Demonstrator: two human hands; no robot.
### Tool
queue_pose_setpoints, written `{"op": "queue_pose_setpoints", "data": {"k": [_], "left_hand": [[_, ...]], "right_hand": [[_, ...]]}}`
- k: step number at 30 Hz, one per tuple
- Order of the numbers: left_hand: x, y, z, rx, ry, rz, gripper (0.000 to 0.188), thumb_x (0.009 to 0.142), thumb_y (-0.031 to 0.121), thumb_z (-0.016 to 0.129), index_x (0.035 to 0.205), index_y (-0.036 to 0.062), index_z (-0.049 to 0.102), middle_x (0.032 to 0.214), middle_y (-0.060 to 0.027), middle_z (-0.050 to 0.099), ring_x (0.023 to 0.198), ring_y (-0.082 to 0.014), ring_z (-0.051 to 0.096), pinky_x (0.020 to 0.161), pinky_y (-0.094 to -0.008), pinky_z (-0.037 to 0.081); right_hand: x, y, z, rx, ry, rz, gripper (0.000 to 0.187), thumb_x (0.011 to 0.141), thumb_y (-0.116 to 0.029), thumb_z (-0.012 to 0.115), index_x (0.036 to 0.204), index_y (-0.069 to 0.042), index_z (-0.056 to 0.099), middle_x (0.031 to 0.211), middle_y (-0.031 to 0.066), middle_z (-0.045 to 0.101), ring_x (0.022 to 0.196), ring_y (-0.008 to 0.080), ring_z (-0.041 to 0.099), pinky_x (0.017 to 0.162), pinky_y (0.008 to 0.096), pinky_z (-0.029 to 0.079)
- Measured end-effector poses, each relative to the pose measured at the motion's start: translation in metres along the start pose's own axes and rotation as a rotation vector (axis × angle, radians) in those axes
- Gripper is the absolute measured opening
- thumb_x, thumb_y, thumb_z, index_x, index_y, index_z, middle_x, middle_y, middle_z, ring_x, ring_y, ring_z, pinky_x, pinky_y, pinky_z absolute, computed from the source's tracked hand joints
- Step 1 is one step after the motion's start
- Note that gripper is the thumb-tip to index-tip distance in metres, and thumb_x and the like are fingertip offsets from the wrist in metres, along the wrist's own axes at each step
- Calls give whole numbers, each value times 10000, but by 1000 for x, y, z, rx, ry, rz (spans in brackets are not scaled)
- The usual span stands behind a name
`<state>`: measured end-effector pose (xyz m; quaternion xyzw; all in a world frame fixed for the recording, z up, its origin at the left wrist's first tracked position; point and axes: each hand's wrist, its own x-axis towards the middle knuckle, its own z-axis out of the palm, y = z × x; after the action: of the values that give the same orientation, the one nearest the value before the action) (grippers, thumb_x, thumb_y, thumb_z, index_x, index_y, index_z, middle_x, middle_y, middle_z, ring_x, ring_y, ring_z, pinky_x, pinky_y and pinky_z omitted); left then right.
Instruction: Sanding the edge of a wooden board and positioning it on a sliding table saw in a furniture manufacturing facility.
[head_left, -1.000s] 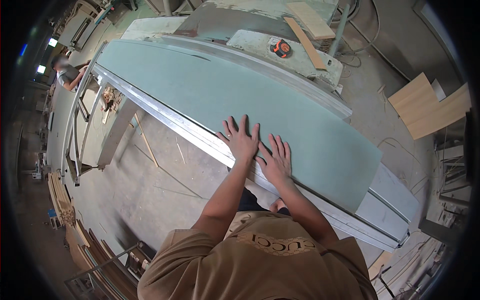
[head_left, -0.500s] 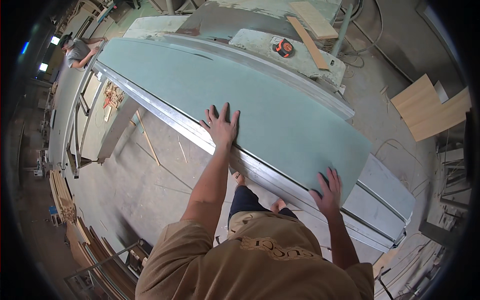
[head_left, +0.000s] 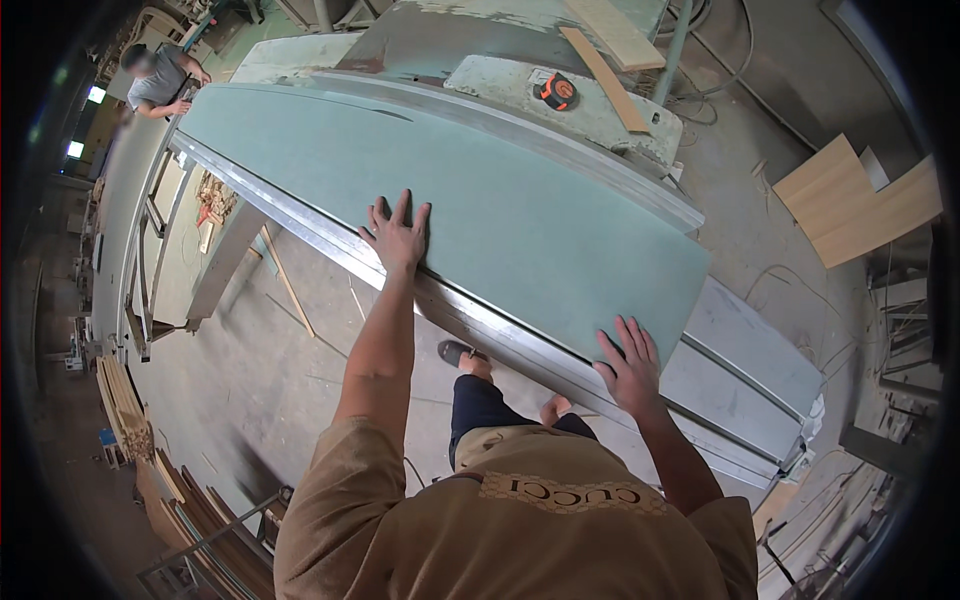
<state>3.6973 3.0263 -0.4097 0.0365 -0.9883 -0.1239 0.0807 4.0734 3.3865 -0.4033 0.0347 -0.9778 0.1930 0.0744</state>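
Note:
A long pale green board (head_left: 520,220) lies flat along a metal machine table (head_left: 745,335), its far end reaching to the upper left. My left hand (head_left: 398,240) rests palm down on the board near its front edge, fingers spread. Close to the board's right end, my right hand (head_left: 630,368) also lies on its surface with fingers stretched out. Neither hand grips anything. Along the board's far side runs a grey metal rail (head_left: 530,140). At the board's far end stands another person (head_left: 158,82), hands close to it.
Behind the rail, an orange and black tape measure (head_left: 558,92) and a narrow wooden strip (head_left: 605,80) lie on a worn machine top. An L-shaped wooden panel (head_left: 850,205) is at the right. Stacked boards (head_left: 205,520) stand at lower left; a stick (head_left: 288,280) lies on the floor.
The green board has slid toward the far left, showing more of the metal table at its right end. Both my hands have moved left with it, still flat on top.

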Motion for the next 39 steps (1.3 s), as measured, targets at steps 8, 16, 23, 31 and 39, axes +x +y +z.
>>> {"op": "queue_pose_setpoints", "data": {"k": [8,16,23,31,39], "left_hand": [[-10,6,2,14,-7,-14,691,991,759,574,1578,394,584,1744,-151,348,1655,-359,229,1323,-669,45],[-14,7,6,43,-7,-7,685,1000,760,559,1585,403,574,1744,-166,349,1658,-361,222,1325,-671,47],[-16,7,8,72,8,3,682,1003,755,560,1590,408,566,1735,-161,366,1653,-344,234,1323,-668,63],[-17,5,14,87,35,34,709,994,797,527,1592,417,562,1724,-160,381,1652,-344,239,1310,-689,86],[-23,7,23,118,47,33,711,998,816,494,1600,441,543,1725,-152,381,1652,-371,237,1309,-698,81]], "right_hand": [[-10,8,-3,9,9,24,615,939,-404,783,1511,-225,648,1668,131,485,1538,363,438,1260,533,335],[-18,14,-1,26,6,35,599,968,-420,759,1529,-247,637,1674,110,485,1554,325,431,1278,495,322],[-24,17,5,66,26,47,581,976,-418,748,1525,-258,639,1679,99,480,1554,318,431,1283,494,317],[-27,24,15,48,56,41,581,968,-413,756,1513,-248,644,1682,94,473,1545,315,439,1271,495,337],[-41,35,29,60,81,36,566,974,-410,742,1506,-242,648,1678,87,480,1558,305,413,1284,486,313]]}}
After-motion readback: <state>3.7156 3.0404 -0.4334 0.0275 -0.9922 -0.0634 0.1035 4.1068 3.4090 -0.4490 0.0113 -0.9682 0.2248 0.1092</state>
